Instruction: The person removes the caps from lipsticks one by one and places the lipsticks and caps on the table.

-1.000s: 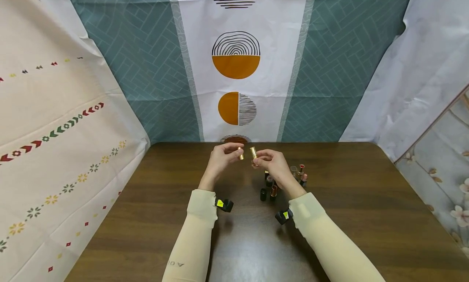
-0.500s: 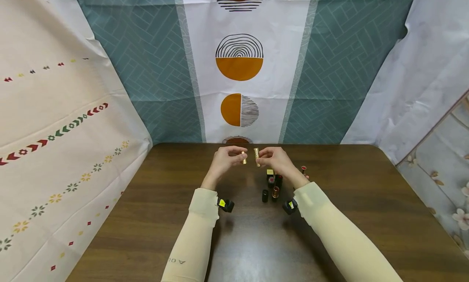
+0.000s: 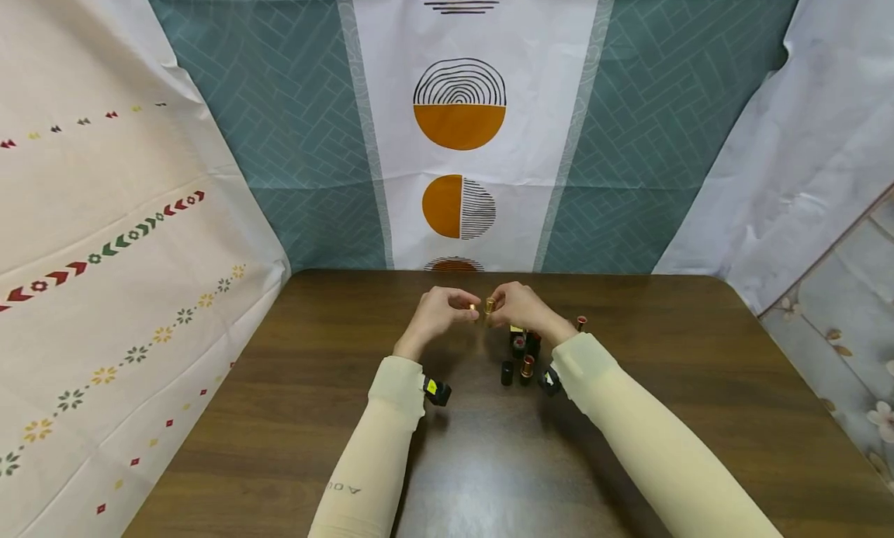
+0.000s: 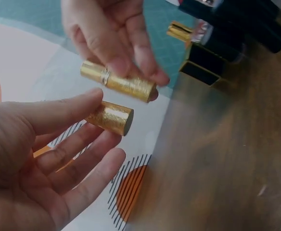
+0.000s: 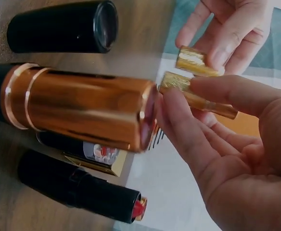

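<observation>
My left hand (image 3: 438, 314) pinches a short gold lipstick cap (image 4: 112, 118) between thumb and fingers, its closed end toward the table in the left wrist view. Just to the right, my right hand (image 3: 525, 309) holds a gold lipstick tube (image 4: 128, 87) with a narrower collar at one end. Cap and tube lie nearly side by side, a small gap between them. Both are held above the dark wooden table (image 3: 279, 414). Whether any lipstick shows inside the tube cannot be seen.
Below my right hand stand a copper-topped lipstick (image 5: 83, 103), a black cap (image 5: 58, 26), a black lipstick with a red tip (image 5: 83, 187) and a black-and-gold square cap (image 4: 201, 65). Another open lipstick (image 3: 581, 323) shows behind the right wrist. A patterned cloth (image 3: 454, 212) hangs behind the table.
Both hands have come lower and closer together, narrowing the gap between cap and tube. The left hand has shifted right. The head view has moved slightly.
</observation>
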`<state>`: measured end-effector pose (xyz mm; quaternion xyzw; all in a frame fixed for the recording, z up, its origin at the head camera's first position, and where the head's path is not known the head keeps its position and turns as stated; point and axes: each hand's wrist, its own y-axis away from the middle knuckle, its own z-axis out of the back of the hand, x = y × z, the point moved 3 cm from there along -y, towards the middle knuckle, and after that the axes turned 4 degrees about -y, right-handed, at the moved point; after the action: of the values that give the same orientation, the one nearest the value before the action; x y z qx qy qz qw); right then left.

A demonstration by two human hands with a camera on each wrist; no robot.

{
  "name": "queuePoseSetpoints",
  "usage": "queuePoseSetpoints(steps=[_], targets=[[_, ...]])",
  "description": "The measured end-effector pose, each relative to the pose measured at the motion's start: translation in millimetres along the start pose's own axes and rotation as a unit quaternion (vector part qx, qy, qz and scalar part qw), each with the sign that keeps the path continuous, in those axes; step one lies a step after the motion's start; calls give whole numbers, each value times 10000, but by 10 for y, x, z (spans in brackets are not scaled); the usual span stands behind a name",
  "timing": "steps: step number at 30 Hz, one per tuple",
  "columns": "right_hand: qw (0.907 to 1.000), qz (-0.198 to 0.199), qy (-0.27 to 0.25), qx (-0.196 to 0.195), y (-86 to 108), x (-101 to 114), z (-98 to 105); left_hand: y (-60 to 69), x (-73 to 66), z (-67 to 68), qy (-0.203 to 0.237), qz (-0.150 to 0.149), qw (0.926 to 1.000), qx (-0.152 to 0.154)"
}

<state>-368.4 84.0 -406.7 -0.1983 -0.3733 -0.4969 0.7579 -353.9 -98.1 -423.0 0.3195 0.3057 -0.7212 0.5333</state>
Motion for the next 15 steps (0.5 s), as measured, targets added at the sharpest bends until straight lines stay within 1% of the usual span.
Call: queuePoseSetpoints(steps=[4, 7, 11, 15], targets=[[9984, 21, 525, 227, -70, 25, -61, 19, 41, -39, -276, 29, 9996, -26], [9959, -62, 824, 365, -102, 30, -106, 39, 64, -74, -381, 72, 9992, -49], [9920, -211, 1114, 559, -106, 17, -176, 62, 92, -135, -522, 147, 9985, -56], [9871, -367, 1344, 784, -72, 6, -249, 77, 130, -207, -542, 186, 9983, 59]])
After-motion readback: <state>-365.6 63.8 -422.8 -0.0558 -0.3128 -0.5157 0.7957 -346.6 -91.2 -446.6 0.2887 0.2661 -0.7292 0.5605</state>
